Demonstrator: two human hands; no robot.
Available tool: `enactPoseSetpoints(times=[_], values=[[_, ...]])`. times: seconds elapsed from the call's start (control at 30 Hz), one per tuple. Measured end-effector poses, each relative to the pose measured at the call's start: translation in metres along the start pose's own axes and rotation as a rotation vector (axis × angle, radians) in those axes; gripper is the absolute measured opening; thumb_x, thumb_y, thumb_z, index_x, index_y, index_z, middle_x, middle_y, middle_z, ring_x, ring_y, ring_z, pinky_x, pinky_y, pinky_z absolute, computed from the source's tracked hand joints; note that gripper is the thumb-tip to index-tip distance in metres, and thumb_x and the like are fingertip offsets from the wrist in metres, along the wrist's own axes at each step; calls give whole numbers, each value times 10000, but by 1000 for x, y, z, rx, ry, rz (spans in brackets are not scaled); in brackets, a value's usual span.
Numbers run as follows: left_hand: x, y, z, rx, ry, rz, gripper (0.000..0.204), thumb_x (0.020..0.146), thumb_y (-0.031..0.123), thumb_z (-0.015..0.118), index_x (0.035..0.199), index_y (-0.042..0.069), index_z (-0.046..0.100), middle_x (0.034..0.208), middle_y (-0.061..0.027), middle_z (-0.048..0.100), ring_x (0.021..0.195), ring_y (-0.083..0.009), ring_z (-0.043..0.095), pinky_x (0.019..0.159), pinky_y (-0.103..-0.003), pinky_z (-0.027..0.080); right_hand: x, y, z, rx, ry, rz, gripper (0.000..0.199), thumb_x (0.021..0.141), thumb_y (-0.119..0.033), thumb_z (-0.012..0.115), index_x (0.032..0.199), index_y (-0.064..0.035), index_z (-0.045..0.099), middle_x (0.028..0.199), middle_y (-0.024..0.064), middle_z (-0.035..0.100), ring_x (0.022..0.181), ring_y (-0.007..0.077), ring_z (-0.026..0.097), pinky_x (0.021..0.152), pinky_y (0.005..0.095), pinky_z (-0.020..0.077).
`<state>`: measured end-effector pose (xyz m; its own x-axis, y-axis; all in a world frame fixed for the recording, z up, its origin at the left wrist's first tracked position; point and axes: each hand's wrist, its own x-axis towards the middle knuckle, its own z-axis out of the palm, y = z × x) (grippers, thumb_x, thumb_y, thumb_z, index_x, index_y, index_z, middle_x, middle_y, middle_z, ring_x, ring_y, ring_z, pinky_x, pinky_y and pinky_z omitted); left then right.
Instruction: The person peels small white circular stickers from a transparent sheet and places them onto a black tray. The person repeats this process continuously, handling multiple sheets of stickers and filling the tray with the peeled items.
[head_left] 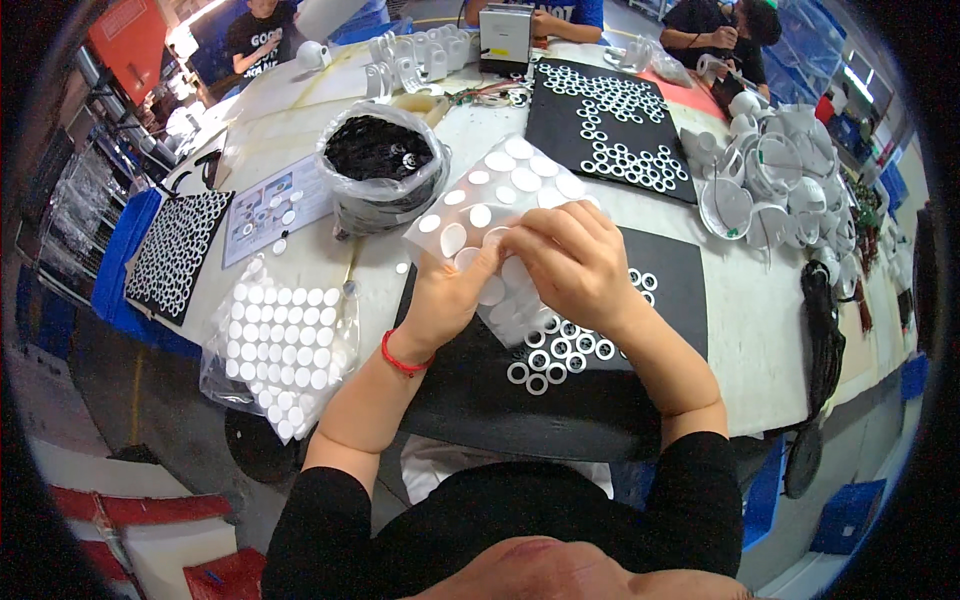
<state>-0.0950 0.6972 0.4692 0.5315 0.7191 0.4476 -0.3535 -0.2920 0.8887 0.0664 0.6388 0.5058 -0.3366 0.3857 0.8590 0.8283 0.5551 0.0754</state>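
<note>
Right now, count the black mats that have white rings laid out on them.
3. One black mat lies under the hands, one black mat sits at the table's far side, and one ring-covered mat hangs off the left edge. Others may be hidden beyond the clutter.

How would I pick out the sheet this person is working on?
Start at the black mat on the table edge nearest the person. Both hands, left hand and right hand, hold a clear sheet of white round stickers above it. Unlike the bagged sticker sheets to the left, it is loose and lifted.
</note>
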Motion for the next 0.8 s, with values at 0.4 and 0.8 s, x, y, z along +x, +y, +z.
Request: enactPoseSetpoints(times=[0.4,0.8], values=[[4,-1,-3,0,-79,83,341,866,28,557,1202,-9,508,1120,-106,581,1050,-183,544,911,-321,429,3,-9,0,99,-6,157,289,665,44,711,942,-36,694,852,75,629,717,210,589,616,302,474],[0,13,-4,52,-136,104,305,939,102,526,1227,1,518,1187,-81,560,1108,-152,507,948,-314,415,2,-17,0,42,98,120,298,631,58,728,911,-40,701,843,83,639,746,233,608,642,312,490]])
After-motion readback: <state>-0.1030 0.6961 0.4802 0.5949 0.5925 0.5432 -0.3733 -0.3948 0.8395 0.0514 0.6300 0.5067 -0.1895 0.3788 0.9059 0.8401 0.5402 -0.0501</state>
